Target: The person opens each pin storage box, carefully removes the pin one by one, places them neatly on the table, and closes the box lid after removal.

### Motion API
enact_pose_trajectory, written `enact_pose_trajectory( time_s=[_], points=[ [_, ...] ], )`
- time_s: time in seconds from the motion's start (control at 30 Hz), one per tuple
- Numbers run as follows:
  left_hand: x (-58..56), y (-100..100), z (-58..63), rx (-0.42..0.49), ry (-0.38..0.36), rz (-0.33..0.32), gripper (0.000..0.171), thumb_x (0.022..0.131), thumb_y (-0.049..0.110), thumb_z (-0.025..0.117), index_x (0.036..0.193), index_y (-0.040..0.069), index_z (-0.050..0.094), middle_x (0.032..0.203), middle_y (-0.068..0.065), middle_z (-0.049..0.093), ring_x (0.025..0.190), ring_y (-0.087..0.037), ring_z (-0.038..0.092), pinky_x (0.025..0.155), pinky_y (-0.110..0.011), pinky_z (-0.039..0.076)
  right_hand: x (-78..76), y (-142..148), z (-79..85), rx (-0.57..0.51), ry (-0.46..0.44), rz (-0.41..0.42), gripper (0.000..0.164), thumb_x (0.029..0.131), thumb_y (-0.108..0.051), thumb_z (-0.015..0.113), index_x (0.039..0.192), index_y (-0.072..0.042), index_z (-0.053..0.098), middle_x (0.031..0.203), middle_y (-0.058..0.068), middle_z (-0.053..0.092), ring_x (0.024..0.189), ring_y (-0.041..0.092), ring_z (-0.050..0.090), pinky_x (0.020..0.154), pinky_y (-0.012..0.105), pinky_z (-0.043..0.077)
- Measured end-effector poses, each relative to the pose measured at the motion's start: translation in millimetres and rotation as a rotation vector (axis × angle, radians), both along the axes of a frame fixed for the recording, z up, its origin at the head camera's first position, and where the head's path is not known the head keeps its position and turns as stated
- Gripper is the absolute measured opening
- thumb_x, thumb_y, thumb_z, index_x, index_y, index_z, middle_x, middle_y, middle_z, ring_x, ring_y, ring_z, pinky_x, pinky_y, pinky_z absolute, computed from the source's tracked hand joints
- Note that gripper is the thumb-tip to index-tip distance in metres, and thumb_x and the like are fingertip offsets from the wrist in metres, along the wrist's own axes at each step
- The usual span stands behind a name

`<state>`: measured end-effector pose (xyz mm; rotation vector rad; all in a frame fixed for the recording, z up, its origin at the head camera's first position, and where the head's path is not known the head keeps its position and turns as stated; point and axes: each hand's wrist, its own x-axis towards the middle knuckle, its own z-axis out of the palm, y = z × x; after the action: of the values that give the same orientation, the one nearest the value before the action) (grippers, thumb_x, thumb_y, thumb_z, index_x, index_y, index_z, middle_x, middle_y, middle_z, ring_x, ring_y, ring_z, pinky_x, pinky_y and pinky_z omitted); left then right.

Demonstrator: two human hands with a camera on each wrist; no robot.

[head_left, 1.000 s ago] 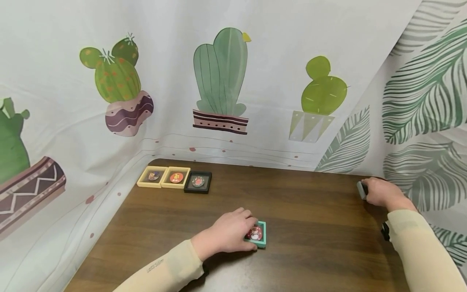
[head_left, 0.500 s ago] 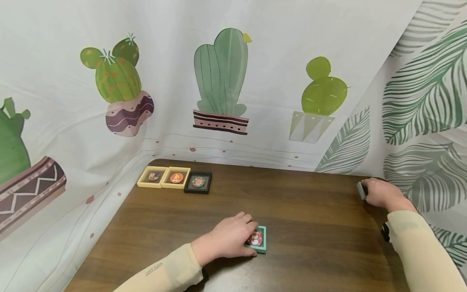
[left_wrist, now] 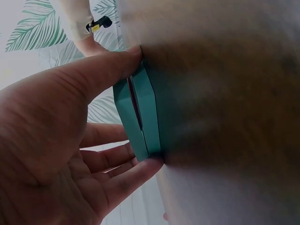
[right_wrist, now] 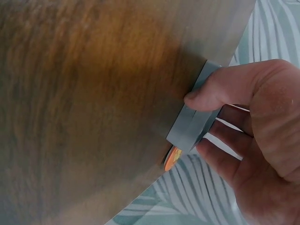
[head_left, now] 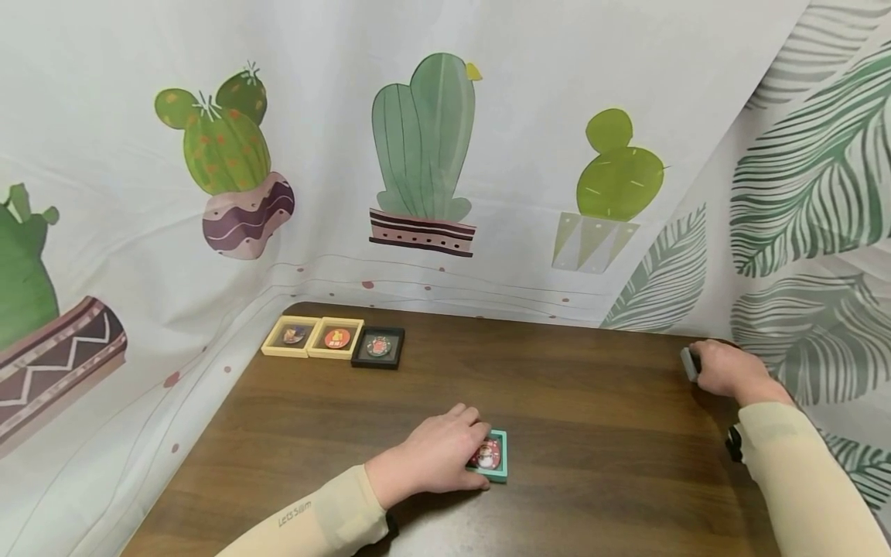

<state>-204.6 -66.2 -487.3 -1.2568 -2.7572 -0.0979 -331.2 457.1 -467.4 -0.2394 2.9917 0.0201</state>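
Note:
My left hand (head_left: pixel 442 450) grips a teal square display frame (head_left: pixel 503 458) by its edges, thumb on the near side and fingers on the far side. A red round badge (head_left: pixel 489 455) shows inside it, partly covered by the hand. In the left wrist view the teal frame (left_wrist: pixel 146 105) stands edge-on, with a thin slit along its side. At the table's far right corner my right hand (head_left: pixel 731 370) holds a grey frame (right_wrist: pixel 191 126) between thumb and fingers. An orange round badge (right_wrist: pixel 172 159) lies beside the grey frame's lower end in the right wrist view.
Two cream frames (head_left: pixel 285 338) and a black frame (head_left: pixel 378 348), each with a round badge, lie in a row at the far left corner of the brown wooden table (head_left: pixel 557 387). A white curtain (head_left: pixel 529 155) printed with cacti hangs behind the table.
My left hand and the teal frame have shifted slightly toward me, then stopped. The right hand stays at the far right corner with the grey frame, nearly unmoved.

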Motion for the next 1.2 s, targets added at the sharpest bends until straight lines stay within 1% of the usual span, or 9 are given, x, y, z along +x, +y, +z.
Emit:
enact_pose_trajectory(
  time_s=[0.4, 0.53, 0.7, 0.87, 1.0, 1.1, 1.2],
  points=[
    [-0.2, 0, 0.4, -0.011, 0.000, -0.002, 0.074, 0.073, 0.068, 0.073, 0.121, 0.014, 0.062, 0.102, 0.004, 0.053, 0.088, -0.011, 0.044, 0.061, -0.023, 0.043, 2.5, 4, -2.1, 0.011, 0.011, 0.001, 0.056, 0.082, -0.008, 0.061, 0.133, 0.010, 0.047, 0.132, 0.035, 0.046, 0.118, 0.053, 0.043, 0.090, 0.065, 0.041],
    [-0.7, 0, 0.3, -0.015, 0.001, -0.005, 0.073, 0.073, 0.068, 0.072, 0.121, 0.014, 0.062, 0.101, 0.005, 0.053, 0.088, -0.011, 0.044, 0.060, -0.022, 0.042, 2.5, 3, -2.9, -0.003, 0.015, 0.000, 0.056, 0.082, -0.006, 0.060, 0.133, 0.011, 0.047, 0.132, 0.036, 0.046, 0.119, 0.053, 0.042, 0.092, 0.065, 0.039],
    [-0.1, 0, 0.4, -0.026, -0.005, 0.004, 0.074, 0.074, 0.069, 0.071, 0.123, 0.014, 0.061, 0.103, 0.004, 0.053, 0.089, -0.011, 0.045, 0.061, -0.023, 0.043, 1.7, 2, -4.3, -0.013, 0.013, 0.020, 0.056, 0.083, -0.005, 0.057, 0.134, 0.013, 0.044, 0.133, 0.038, 0.043, 0.121, 0.054, 0.039, 0.096, 0.065, 0.036],
    [1.1, 1, 0.0, -0.033, -0.006, 0.010, 0.075, 0.074, 0.068, 0.071, 0.124, 0.013, 0.061, 0.104, 0.003, 0.053, 0.089, -0.011, 0.044, 0.060, -0.023, 0.042, 2.4, 1, -6.7, -0.021, 0.018, 0.016, 0.060, 0.082, -0.005, 0.057, 0.137, 0.013, 0.041, 0.134, 0.040, 0.039, 0.122, 0.056, 0.035, 0.097, 0.066, 0.034],
    [1.8, 1, -0.2, -0.041, -0.007, 0.016, 0.076, 0.075, 0.068, 0.071, 0.125, 0.012, 0.061, 0.104, 0.003, 0.054, 0.089, -0.012, 0.044, 0.060, -0.022, 0.042, 3.1, 1, -9.9, -0.011, 0.064, 0.033, 0.063, 0.081, -0.005, 0.055, 0.139, 0.014, 0.037, 0.137, 0.040, 0.035, 0.126, 0.056, 0.030, 0.100, 0.066, 0.031],
    [1.8, 2, -0.1, -0.046, -0.010, 0.024, 0.077, 0.075, 0.068, 0.071, 0.126, 0.012, 0.060, 0.105, 0.003, 0.054, 0.089, -0.012, 0.044, 0.060, -0.023, 0.043, 3.4, -2, -9.8, -0.013, 0.122, 0.087, 0.067, 0.079, -0.004, 0.055, 0.140, 0.015, 0.034, 0.139, 0.038, 0.033, 0.128, 0.055, 0.027, 0.102, 0.065, 0.029],
    [1.8, 1, 0.1, -0.046, -0.020, 0.021, 0.078, 0.075, 0.068, 0.070, 0.128, 0.011, 0.059, 0.106, 0.003, 0.054, 0.090, -0.012, 0.044, 0.061, -0.023, 0.043, 4.6, -11, -5.0, -0.059, 0.197, 0.150, 0.074, 0.075, -0.002, 0.060, 0.142, 0.012, 0.034, 0.142, 0.035, 0.032, 0.130, 0.052, 0.025, 0.101, 0.065, 0.030]
  ],
)
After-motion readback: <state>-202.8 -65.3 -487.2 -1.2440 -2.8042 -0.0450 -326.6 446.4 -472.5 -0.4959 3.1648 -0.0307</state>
